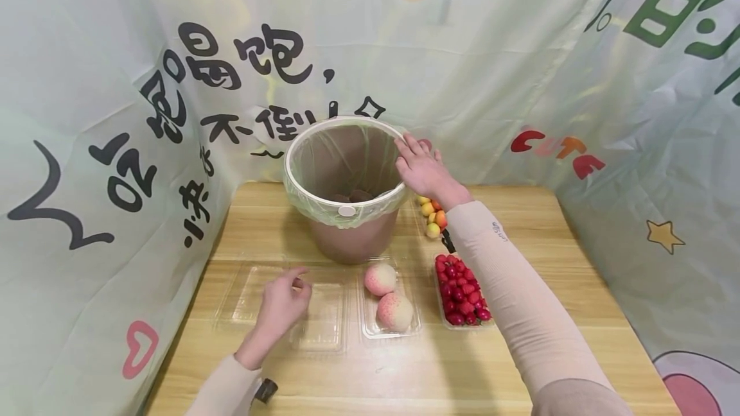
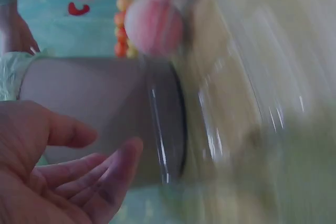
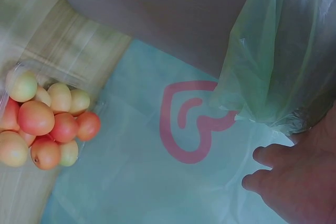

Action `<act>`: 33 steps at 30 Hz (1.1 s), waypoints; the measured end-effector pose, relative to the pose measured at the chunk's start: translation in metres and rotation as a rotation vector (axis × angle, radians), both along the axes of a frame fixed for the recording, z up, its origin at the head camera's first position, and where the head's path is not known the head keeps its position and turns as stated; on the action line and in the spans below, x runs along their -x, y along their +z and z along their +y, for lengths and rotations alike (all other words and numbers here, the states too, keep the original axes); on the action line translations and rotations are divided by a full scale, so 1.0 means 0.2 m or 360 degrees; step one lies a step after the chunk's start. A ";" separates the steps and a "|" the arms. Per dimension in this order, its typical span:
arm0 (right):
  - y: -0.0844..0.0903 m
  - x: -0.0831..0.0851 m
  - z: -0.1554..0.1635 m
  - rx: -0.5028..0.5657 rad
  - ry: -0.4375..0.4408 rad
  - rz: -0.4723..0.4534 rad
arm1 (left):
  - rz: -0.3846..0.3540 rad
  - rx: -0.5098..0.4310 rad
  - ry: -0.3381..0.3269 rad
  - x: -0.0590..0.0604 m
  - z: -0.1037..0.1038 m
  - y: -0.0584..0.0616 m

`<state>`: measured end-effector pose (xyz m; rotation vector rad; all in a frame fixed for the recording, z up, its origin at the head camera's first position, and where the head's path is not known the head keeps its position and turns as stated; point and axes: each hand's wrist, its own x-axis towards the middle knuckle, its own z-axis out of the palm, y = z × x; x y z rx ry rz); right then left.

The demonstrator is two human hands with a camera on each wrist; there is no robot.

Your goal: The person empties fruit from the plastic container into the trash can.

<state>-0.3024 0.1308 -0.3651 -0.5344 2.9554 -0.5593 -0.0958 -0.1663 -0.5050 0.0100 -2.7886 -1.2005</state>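
Head view alone shows right hand (fingers straight) on bin rim

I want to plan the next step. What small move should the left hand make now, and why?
Probably the left hand should lower onto the empty clear tray and grip its edge: it hovers over it with loose fingers, holding nothing, while the right hand rests on the bin rim.
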 end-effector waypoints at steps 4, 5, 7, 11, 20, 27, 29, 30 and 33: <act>-0.01 0.01 0.01 0.0003 -0.0005 0.0004 | -0.0215 -0.0309 -0.0126 0.02 0.11 -0.01; -0.01 0.01 0.01 0.0003 -0.0006 0.0004 | -0.0253 -0.0367 -0.0166 0.02 0.14 -0.01; -0.01 0.01 0.01 0.0004 -0.0011 0.0003 | -0.0294 -0.0424 -0.0243 0.04 0.19 -0.02; -0.01 0.01 0.00 0.0010 -0.0008 -0.0004 | -0.0284 -0.0399 -0.0348 0.05 0.28 -0.05; 0.00 0.00 0.00 0.0005 -0.0008 -0.0013 | -0.0280 -0.0203 -0.0361 0.06 0.40 -0.10; 0.00 0.00 0.00 0.0007 -0.0015 -0.0007 | -0.0258 -0.0092 -0.0325 0.07 0.45 -0.11; 0.00 0.00 0.00 0.0004 -0.0015 -0.0002 | -0.0269 -0.0097 -0.0312 0.08 0.46 -0.12; 0.00 0.00 0.00 0.0006 -0.0015 0.0000 | -0.0279 -0.0092 -0.0306 0.08 0.47 -0.12; 0.00 0.00 0.00 0.0001 -0.0006 0.0002 | -0.0303 -0.0116 -0.0295 0.09 0.49 -0.14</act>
